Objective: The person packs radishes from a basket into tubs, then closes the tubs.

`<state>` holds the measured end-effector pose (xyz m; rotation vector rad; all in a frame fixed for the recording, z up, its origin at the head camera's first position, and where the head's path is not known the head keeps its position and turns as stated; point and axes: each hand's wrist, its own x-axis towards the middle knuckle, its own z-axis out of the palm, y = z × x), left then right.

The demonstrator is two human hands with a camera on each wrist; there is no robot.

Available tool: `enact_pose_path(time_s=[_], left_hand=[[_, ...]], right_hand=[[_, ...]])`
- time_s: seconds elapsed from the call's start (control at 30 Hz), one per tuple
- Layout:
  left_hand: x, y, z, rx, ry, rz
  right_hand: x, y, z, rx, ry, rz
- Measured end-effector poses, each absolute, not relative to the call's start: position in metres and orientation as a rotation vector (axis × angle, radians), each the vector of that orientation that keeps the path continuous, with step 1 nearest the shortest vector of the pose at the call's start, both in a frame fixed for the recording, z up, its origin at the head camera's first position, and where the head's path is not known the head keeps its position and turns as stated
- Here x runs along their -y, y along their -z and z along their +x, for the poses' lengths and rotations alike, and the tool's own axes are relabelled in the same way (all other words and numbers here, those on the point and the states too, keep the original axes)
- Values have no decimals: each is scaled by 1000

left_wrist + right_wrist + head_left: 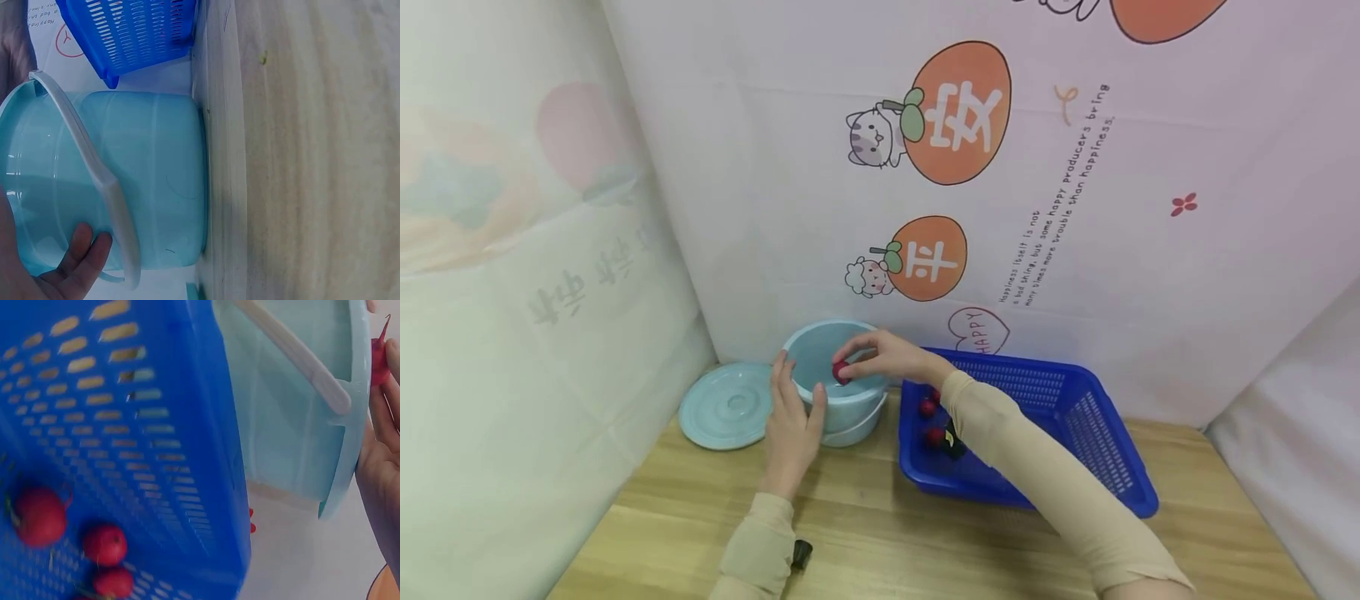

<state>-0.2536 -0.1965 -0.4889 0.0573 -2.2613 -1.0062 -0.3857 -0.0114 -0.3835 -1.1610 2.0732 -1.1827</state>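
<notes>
My right hand (891, 357) pinches a red radish (841, 372) between thumb and fingertips, over the opening of a light blue bucket (850, 410). In the right wrist view the radish (380, 362) shows a thin root tail beside the bucket's rim. My left hand (793, 425) rests against the bucket's left side, fingers extended and thumb apart at the front. In the left wrist view its fingertips touch the bucket wall (156, 169), close to the pale handle (115, 200). More radishes (41, 515) lie in a blue plastic basket (1120, 467), under my right forearm.
Left of the bucket, a round light blue lid (730, 407) lies on the wooden table (880, 542). The basket stands right of the bucket. A white printed cloth (775, 167) hangs close behind both, and another pale cloth (512, 375) borders the left side.
</notes>
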Motion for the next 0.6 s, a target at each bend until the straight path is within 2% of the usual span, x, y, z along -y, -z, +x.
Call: enact_pose_path(time_s=[0.33, 0.6], left_hand=[[196, 486, -254, 2257, 1004, 45], [199, 489, -250, 2264, 994, 66]], right_hand=[[30, 364, -385, -2106, 708, -1334], [36, 364, -382, -2123, 630, -1360]])
